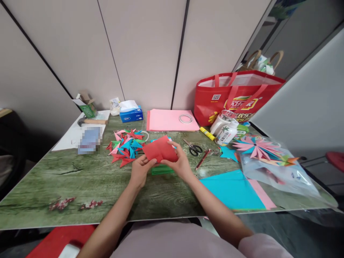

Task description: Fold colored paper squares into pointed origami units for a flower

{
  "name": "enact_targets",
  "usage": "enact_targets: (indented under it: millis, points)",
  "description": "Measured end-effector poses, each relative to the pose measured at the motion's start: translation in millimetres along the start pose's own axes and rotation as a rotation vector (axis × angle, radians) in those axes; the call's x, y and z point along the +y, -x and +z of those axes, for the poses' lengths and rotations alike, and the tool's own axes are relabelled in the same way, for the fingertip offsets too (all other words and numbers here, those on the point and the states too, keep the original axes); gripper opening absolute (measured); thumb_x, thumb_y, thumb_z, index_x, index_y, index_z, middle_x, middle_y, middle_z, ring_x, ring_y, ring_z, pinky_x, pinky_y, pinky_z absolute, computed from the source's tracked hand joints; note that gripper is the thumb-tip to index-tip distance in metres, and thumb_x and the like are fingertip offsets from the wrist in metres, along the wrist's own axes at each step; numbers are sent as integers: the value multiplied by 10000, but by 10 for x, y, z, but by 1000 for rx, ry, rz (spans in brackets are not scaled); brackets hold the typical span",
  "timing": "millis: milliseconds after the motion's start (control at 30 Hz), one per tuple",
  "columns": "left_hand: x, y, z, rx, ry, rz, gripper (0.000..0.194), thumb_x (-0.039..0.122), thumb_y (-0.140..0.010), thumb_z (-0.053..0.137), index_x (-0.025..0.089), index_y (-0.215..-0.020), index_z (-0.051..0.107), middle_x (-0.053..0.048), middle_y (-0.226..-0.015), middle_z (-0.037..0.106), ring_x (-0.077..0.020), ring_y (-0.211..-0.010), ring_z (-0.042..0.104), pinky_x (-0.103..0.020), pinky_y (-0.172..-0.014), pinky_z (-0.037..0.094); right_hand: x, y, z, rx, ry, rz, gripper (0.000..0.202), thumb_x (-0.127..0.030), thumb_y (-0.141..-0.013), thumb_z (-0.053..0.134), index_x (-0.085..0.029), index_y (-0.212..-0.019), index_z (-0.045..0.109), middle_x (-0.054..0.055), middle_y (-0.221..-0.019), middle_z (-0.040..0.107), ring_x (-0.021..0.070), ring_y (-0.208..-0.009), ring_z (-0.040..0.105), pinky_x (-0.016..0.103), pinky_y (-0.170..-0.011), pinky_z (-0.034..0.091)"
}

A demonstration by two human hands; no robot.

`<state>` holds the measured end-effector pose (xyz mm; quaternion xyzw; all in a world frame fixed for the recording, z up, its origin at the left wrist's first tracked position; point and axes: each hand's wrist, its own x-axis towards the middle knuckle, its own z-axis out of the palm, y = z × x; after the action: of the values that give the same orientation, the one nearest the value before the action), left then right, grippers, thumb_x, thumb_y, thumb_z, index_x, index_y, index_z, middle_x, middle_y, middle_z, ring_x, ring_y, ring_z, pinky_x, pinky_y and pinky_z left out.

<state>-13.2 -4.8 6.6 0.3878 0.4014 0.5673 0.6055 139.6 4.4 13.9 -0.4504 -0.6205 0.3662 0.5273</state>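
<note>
A piece of red paper [160,148] is held up in front of me, above the table, with crease lines across it. My left hand [141,169] pinches its lower left edge, thumb on the near side. On the right, my right hand [179,160] grips the lower right corner and right edge between thumb and fingers. Green paper [162,170] lies on the table just under the red sheet, partly hidden by it and my hands. Beside my left hand is a pile of folded paper pieces [129,146] in red, blue, pink and green.
Scissors [194,147], a red pen [203,159] and a yellow glue stick [206,133] lie to the right. Blue sheets [236,191] rest near the front edge. Pink paper [166,121], a tissue box [131,114], a hammer [92,122], a white mug [225,130] and a red bag [209,102] stand farther back.
</note>
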Motion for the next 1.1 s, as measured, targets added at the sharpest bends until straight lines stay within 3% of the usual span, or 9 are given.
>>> enact_targets:
  millis: [133, 300, 467, 767, 1100]
  points:
    - [30, -175, 74, 24, 17, -62, 382, 222, -562, 738, 102, -913, 645, -103, -854, 710, -232, -748, 657, -328, -648, 533, 79, -101, -17, 73, 16, -30, 491, -251, -617, 682, -207, -1065, 487, 59, -1042, 572, 208, -935, 546, 314, -797, 429]
    - [-74, -322, 116, -12, 59, -54, 378, 218, -571, 734, 92, -914, 640, -110, -851, 711, -232, -745, 661, -352, -693, 528, 182, -178, -66, 28, 78, -29, 105, -257, -651, 667, -189, -724, 635, 25, -753, 657, 185, -744, 595, 307, -740, 438]
    - [-219, -332, 60, 15, 42, -87, 365, 186, -580, 726, 101, -923, 635, -88, -831, 716, -209, -726, 663, -315, -668, 533, 266, -191, -53, 38, 36, 79, 176, -263, -614, 696, -187, -771, 671, 43, -795, 688, 196, -743, 616, 316, -725, 457]
    - [-204, -341, 42, 58, 64, -139, 378, 175, -547, 742, 97, -900, 635, -77, -805, 721, -202, -714, 664, -300, -666, 533, 307, -181, 7, 103, 74, 75, 146, -301, -589, 704, -182, -632, 632, 12, -661, 648, 166, -636, 588, 281, -646, 452]
    - [-215, -348, 31, 69, 36, -148, 378, 225, -538, 746, 94, -878, 646, -84, -805, 719, -212, -703, 665, -322, -661, 539, 408, -142, -28, -16, 33, 105, 199, -337, -574, 717, -206, -723, 698, 35, -737, 701, 201, -694, 625, 316, -676, 480]
